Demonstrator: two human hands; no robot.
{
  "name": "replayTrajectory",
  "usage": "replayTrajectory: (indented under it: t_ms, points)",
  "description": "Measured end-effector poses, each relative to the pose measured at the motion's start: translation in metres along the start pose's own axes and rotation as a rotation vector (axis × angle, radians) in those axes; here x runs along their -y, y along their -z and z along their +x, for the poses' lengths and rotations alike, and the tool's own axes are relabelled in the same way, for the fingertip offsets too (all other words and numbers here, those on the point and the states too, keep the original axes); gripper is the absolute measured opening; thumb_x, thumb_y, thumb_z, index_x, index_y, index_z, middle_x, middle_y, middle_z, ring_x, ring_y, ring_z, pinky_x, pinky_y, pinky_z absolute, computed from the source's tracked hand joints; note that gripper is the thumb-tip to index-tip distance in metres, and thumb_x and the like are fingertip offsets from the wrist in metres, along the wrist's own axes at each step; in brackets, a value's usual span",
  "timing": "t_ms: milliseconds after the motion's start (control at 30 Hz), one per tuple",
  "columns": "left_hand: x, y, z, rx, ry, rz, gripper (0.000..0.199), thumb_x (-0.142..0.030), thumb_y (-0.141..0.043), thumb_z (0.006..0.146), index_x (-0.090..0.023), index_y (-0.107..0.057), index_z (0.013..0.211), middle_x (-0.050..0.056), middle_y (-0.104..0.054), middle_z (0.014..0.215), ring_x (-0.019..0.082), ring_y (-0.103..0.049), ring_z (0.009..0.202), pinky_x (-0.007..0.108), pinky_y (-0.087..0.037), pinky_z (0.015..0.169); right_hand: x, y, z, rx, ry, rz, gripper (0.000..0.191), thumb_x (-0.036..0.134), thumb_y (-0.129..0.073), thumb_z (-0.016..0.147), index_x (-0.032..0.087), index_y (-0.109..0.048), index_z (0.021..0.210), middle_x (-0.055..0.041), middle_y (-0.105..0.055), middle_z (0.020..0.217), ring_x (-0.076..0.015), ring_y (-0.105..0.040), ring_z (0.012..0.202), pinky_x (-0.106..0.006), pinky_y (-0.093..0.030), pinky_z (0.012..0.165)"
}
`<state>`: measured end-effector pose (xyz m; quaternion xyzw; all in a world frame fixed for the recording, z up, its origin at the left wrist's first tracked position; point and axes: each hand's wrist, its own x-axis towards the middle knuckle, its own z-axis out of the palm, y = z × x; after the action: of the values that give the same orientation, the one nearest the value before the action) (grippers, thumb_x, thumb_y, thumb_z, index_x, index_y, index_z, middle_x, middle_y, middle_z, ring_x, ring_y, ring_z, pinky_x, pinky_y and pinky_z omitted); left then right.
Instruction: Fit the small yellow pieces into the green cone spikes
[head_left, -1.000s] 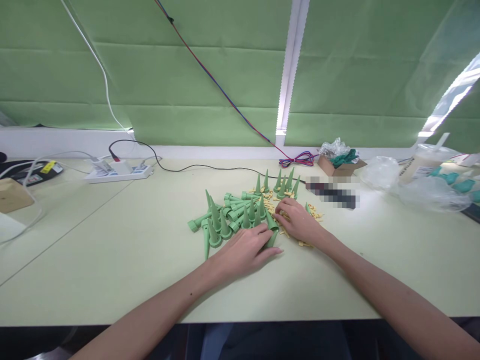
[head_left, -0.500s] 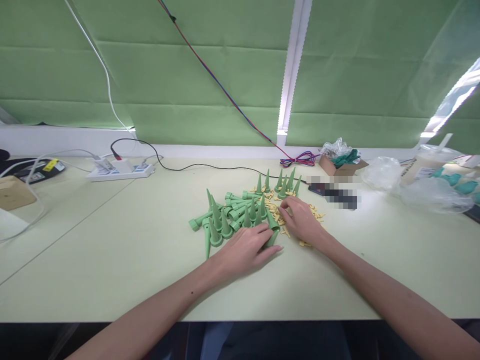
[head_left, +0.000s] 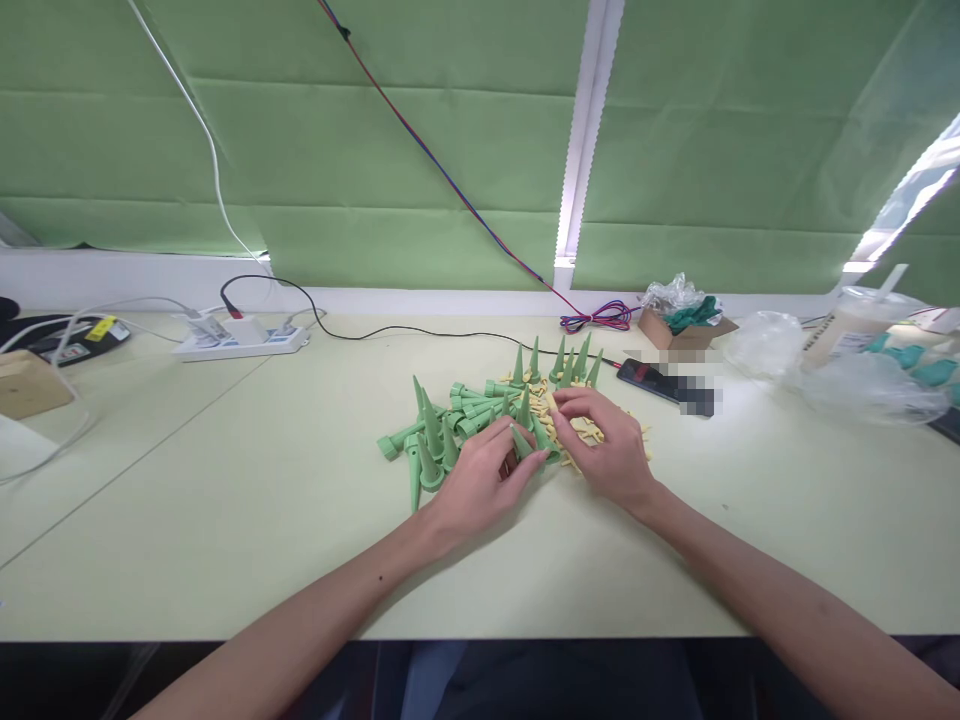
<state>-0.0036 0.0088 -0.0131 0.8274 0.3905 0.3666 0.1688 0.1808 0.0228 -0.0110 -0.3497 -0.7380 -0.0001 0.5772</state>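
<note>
My left hand is closed around a green plastic cone-shaped spike, whose pointed end shows between thumb and fingers. Between the thumb and fingertips of my right hand is a small yellow plastic piece, raised just above the pile. Several more green spikes lie or stand upright on their caps beyond and left of my left hand. A scatter of small yellow pieces spreads under and behind my right hand, which partly hides it.
A phone on a cable lies behind my right hand. Further right are a small cardboard box, a plastic bag and a drink cup. A power strip sits at the back left of the pale table.
My right hand has lifted from the yellow pile with a yellow piece in its fingertips. My left hand has drawn slightly left and tilted the green spike upward.
</note>
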Motion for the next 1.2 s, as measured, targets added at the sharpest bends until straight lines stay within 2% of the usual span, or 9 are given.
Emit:
replayTrajectory:
  t_ms: [167, 333, 633, 900, 1033, 1200]
  points:
    - [-0.0009, 0.0001, 0.0006, -0.078, 0.01, -0.083, 0.016, -0.031, -0.051, 0.096, -0.018, -0.057, 0.09, 0.002, -0.064, 0.095, 0.009, -0.055, 0.06, 0.025, -0.045, 0.056, 0.0053, -0.0003, -0.002, 0.039, 0.057, 0.069, 0.01, 0.012, -0.059, 0.086, 0.021, -0.058, 0.083, -0.0105, -0.072, 0.098, -0.0207, -0.069, 0.096, -0.036, -0.058, 0.081]
    - [-0.0004, -0.0003, 0.0004, -0.055, 0.034, -0.097, 0.015, -0.03, -0.05, 0.097, -0.02, -0.059, 0.102, 0.003, -0.065, 0.101, 0.01, -0.056, 0.061, 0.025, -0.046, 0.057, 0.004, -0.0015, -0.0056, 0.112, 0.072, 0.118, 0.01, 0.012, -0.058, 0.085, 0.022, -0.058, 0.082, -0.0106, -0.072, 0.101, -0.0213, -0.069, 0.097, -0.038, -0.058, 0.082]
    - [-0.0082, 0.0059, 0.0026, 0.048, 0.035, -0.092, 0.012, -0.023, -0.046, 0.096, -0.019, -0.057, 0.097, 0.003, -0.064, 0.101, 0.012, -0.059, 0.072, 0.025, -0.047, 0.064, 0.0034, 0.001, -0.006, 0.16, 0.072, 0.121, 0.013, 0.011, -0.06, 0.084, 0.021, -0.056, 0.076, -0.0101, -0.068, 0.096, -0.0188, -0.067, 0.088, -0.033, -0.057, 0.075]
    - [-0.0077, 0.0044, 0.0036, 0.074, 0.021, -0.07, 0.012, -0.022, -0.045, 0.096, -0.019, -0.057, 0.096, 0.004, -0.066, 0.096, 0.015, -0.062, 0.077, 0.027, -0.049, 0.067, 0.005, 0.0014, -0.005, 0.162, 0.083, 0.115, 0.016, 0.013, -0.057, 0.086, 0.021, -0.055, 0.073, -0.0088, -0.065, 0.091, -0.0175, -0.066, 0.082, -0.032, -0.056, 0.071]
    - [-0.007, 0.0038, 0.0038, 0.077, 0.052, -0.08, 0.013, -0.026, -0.045, 0.096, -0.019, -0.057, 0.098, 0.004, -0.067, 0.094, 0.015, -0.062, 0.074, 0.028, -0.049, 0.066, 0.0051, 0.0012, -0.0046, 0.132, 0.089, 0.1, 0.016, 0.013, -0.057, 0.086, 0.021, -0.055, 0.072, -0.0087, -0.065, 0.09, -0.0178, -0.066, 0.08, -0.032, -0.056, 0.069]
    - [-0.0057, 0.0028, 0.0032, 0.032, 0.106, -0.131, 0.019, -0.033, -0.043, 0.099, -0.019, -0.056, 0.095, 0.004, -0.067, 0.095, 0.012, -0.059, 0.062, 0.028, -0.048, 0.061, 0.0045, 0.001, -0.0029, 0.107, 0.088, 0.089, 0.017, 0.014, -0.056, 0.087, 0.021, -0.056, 0.071, -0.008, -0.065, 0.088, -0.0181, -0.066, 0.08, -0.032, -0.056, 0.068]
